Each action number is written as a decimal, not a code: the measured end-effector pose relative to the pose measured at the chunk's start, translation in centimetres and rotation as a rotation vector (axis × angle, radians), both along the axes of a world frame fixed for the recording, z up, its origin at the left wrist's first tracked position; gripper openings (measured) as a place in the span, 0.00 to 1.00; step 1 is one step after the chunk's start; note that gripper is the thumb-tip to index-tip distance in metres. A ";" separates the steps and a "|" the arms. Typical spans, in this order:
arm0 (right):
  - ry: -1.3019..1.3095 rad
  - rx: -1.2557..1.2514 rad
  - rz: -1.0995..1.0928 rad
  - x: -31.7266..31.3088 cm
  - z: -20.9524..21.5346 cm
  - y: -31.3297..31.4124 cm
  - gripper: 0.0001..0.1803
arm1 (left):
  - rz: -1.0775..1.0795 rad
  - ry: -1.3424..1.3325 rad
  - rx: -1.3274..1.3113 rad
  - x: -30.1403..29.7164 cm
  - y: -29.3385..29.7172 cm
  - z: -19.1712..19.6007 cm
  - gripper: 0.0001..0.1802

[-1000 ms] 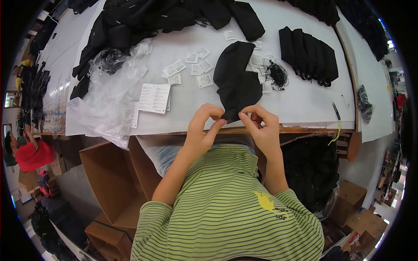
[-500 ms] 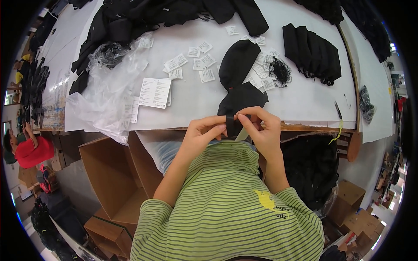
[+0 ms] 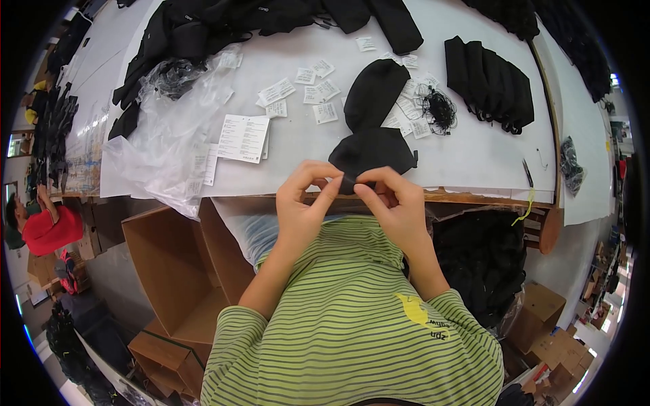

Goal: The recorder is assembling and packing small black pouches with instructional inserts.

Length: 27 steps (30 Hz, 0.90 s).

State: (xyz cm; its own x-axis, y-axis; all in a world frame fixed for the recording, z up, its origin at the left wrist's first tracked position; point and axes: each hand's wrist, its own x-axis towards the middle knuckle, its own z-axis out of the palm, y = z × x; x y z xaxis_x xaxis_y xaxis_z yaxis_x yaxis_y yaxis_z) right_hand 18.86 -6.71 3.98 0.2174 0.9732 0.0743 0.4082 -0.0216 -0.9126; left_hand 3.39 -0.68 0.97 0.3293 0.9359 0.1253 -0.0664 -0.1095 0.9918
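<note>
A black fabric piece point(image 3: 372, 111) lies on the white table point(image 3: 298, 142), with its near end hanging over the table's front edge. My left hand point(image 3: 305, 199) and my right hand point(image 3: 393, 203) both pinch that near end between fingertips, close together at the table edge. Several small white tags point(image 3: 318, 91) are scattered on the table beside the fabric. A bundle of thin black strings point(image 3: 440, 108) rests just right of it.
A folded stack of black fabric point(image 3: 491, 84) sits at the right. More black garments point(image 3: 223, 20) are piled at the back. Crumpled clear plastic bags point(image 3: 162, 149) and a white paper sheet point(image 3: 244, 139) lie left. Open cardboard boxes point(image 3: 162, 271) stand under the table.
Both hands have stayed at the fabric's near end, with fingers shifting slightly along the edge. The fabric's near end has been pulled a little toward the table's front edge.
</note>
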 end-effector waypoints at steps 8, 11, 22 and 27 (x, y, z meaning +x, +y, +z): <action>0.849 0.002 0.178 1.4 -0.8 0.0 0.06 | -0.091 -0.355 -0.334 -1.6 0.5 1.7 0.04; 0.897 0.051 0.173 1.0 -0.9 0.3 0.07 | -0.143 -0.430 -0.443 -1.5 0.3 1.6 0.05; 0.896 0.001 -0.053 -0.8 -1.2 0.8 0.08 | -0.026 -0.136 -0.300 -0.5 -0.6 2.6 0.04; 0.872 -0.022 -0.127 -1.9 -1.3 0.7 0.10 | -0.026 -0.031 -0.178 -0.2 -0.8 2.5 0.04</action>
State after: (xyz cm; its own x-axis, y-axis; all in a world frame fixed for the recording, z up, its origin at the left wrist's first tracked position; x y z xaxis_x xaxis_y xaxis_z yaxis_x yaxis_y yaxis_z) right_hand 16.98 -6.02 2.65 0.2948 0.9371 -0.1867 -0.4402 -0.0403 -0.8970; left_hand 3.23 -1.52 3.50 0.3521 0.9354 -0.0317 -0.0973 0.0703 0.9928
